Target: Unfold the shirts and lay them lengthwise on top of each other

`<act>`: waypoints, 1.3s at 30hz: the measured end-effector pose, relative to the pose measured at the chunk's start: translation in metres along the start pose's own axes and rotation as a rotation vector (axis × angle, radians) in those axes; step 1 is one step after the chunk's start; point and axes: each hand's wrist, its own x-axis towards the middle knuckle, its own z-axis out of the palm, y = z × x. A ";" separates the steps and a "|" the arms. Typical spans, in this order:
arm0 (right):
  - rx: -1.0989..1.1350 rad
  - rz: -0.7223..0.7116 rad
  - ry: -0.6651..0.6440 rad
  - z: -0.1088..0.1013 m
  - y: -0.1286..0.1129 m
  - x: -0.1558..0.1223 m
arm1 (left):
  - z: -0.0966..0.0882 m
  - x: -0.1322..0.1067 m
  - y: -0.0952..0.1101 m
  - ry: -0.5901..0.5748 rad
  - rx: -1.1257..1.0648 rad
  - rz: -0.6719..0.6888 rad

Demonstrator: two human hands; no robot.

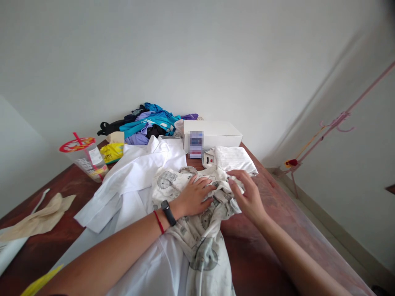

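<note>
Now we're right over the printed garment [200, 226]!
It lies beneath our left hand [195, 196], which rests flat with fingers spread wide; our right hand [249, 196] curves at its bunched edge, thumb and forefinger near each other, though we can't tell whether they pinch. Left of our left hand, a white shirt [135, 172] sprawls partly under the garment; just beyond our right hand sits a folded striped shirt [236, 158], and farther off, a white box [216, 133].
</note>
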 end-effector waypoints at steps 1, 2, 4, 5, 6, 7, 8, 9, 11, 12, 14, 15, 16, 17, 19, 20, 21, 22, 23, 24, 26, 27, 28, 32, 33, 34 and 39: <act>0.075 -0.085 -0.088 0.001 -0.019 -0.006 | 0.000 0.000 0.000 -0.001 0.002 0.005; 0.149 -0.164 -0.205 0.004 -0.036 -0.013 | 0.001 0.000 -0.001 -0.005 0.002 0.012; 0.265 -0.290 -0.433 0.016 -0.062 -0.029 | 0.001 0.000 -0.002 -0.010 0.003 0.020; 0.299 -0.357 -0.515 0.022 -0.070 -0.037 | 0.001 0.001 -0.002 -0.007 0.004 0.021; 0.325 -0.401 -0.597 0.029 -0.074 -0.044 | 0.002 0.001 -0.002 0.001 0.006 0.019; 0.335 -0.432 -0.662 0.034 -0.075 -0.050 | 0.002 0.001 -0.002 0.013 0.008 0.015; 0.318 -0.446 -0.702 0.038 -0.075 -0.054 | 0.002 0.001 -0.002 0.026 0.009 0.011; 0.286 -0.435 -0.747 0.040 -0.073 -0.056 | 0.003 0.002 -0.003 0.036 0.008 0.014; 0.230 -0.376 -0.819 0.036 -0.070 -0.055 | 0.005 0.001 -0.003 0.051 0.002 0.023; 0.221 -0.335 -0.855 0.032 -0.070 -0.053 | 0.006 0.001 -0.004 0.058 0.000 0.027; 0.244 -0.253 -0.912 0.023 -0.072 -0.047 | 0.007 0.001 -0.005 0.068 -0.002 0.030; 0.262 -0.216 -0.930 0.018 -0.073 -0.044 | 0.008 0.000 -0.005 0.071 -0.003 0.029; 0.279 -0.179 -0.944 0.013 -0.074 -0.041 | 0.008 0.000 -0.005 0.073 -0.005 0.028; 0.294 -0.138 -0.958 0.009 -0.075 -0.039 | 0.009 0.000 -0.005 0.075 -0.007 0.027; 0.329 -0.034 -1.000 0.000 -0.073 -0.032 | 0.009 0.001 -0.006 0.077 -0.012 0.025; 0.358 0.028 -1.044 -0.006 -0.070 -0.028 | 0.009 0.001 -0.006 0.079 -0.016 0.024; 0.399 0.098 -1.108 -0.013 -0.065 -0.023 | 0.009 0.001 -0.006 0.080 -0.021 0.022; 0.453 0.167 -1.196 -0.021 -0.059 -0.017 | 0.009 0.001 -0.007 0.080 -0.026 0.021; 0.523 0.231 -1.321 -0.029 -0.052 -0.011 | 0.009 0.001 -0.007 0.081 -0.031 0.020; 0.603 0.290 -1.458 -0.038 -0.044 -0.005 | 0.010 0.001 -0.008 0.082 -0.035 0.019; 0.764 0.315 -1.745 -0.054 -0.026 0.003 | 0.010 0.001 -0.008 0.082 -0.042 0.018; 0.870 0.292 -1.793 -0.060 -0.017 0.004 | 0.010 0.001 -0.009 0.080 -0.043 0.019; 1.008 0.265 -1.756 -0.063 -0.008 0.003 | 0.010 0.001 -0.009 0.078 -0.044 0.019; 1.304 0.413 -1.125 -0.052 0.010 -0.012 | 0.009 0.001 -0.007 0.079 -0.040 0.020; 1.279 0.463 -1.015 -0.045 0.010 -0.014 | 0.009 0.001 -0.007 0.082 -0.037 0.020; 1.238 0.502 -0.934 -0.038 0.008 -0.015 | 0.008 0.001 -0.006 0.085 -0.031 0.021; 1.081 0.636 -0.723 -0.010 -0.007 -0.007 | 0.009 0.001 -0.007 0.099 0.007 0.049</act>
